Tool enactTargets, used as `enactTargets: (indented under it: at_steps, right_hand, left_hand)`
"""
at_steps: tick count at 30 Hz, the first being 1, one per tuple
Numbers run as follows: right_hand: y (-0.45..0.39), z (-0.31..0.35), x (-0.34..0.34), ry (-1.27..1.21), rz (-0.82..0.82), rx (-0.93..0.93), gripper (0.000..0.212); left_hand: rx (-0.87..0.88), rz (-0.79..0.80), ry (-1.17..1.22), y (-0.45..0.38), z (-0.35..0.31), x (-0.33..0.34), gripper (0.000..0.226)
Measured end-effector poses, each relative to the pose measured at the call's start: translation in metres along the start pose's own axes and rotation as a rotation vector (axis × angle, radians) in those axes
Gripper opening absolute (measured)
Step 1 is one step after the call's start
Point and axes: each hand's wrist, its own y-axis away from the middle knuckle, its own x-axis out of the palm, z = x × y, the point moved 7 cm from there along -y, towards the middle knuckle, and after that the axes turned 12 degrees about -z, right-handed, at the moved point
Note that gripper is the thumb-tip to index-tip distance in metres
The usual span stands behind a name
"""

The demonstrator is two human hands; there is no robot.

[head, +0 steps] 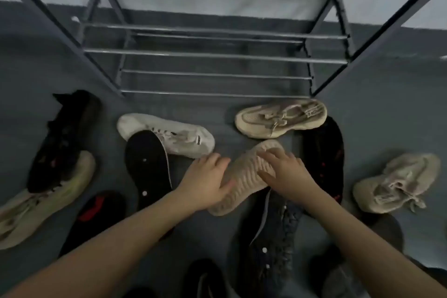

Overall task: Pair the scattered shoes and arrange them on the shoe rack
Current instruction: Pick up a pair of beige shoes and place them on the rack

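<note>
Head camera view, looking down at two bare forearms reaching over a grey floor [217, 128] strewn with shoes. Both hands grasp one beige shoe [244, 176], turned sole-up, its ribbed tread facing the camera. The left hand [208, 179] curls round its left edge near the heel half; the right hand [283, 172] lies over the toe half with fingers bent onto the sole. The shoe is in the middle of the scene, in front of the shoe rack [212, 55].

The rack is grey metal with silver crossbars and stands against a pale wall with a darker lower band. No shoes show on the bars in view.

A matching beige sneaker [280, 117] lies just beyond the held shoe, at the rack's foot. A white sneaker [169, 135] lies to the left, a black sole [150, 164] overlapping it. Far left are a black sneaker [63, 138] and a yellowish sneaker [46, 198]. Another beige sneaker [396, 181] sits far right. A dark grey sneaker [273, 244] lies under the right forearm.
</note>
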Motion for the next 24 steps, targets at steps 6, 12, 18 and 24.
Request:
enactTargets:
  at_steps: [6,12,18,24]
  right_hand:
    - [0.001,-0.026,0.049,0.065,-0.146,-0.021,0.06]
    - [0.014,-0.03,0.062,-0.005,-0.141,-0.028,0.069]
    - [0.032,-0.02,0.043,-0.178,-0.323,-0.05,0.062]
    - [0.06,0.005,0.052,-0.142,-0.491,-0.119,0.045]
  left_hand:
    - [0.02,-0.039,-0.124,0.003,-0.006,0.069,0.098]
    - [0.028,-0.174,-0.208,0.007,-0.011,0.075,0.093]
    - [0.041,-0.167,0.141,0.025,-0.007,0.048,0.067]
    - [0.028,-0.21,0.239,0.053,0.001,0.048,0.05]
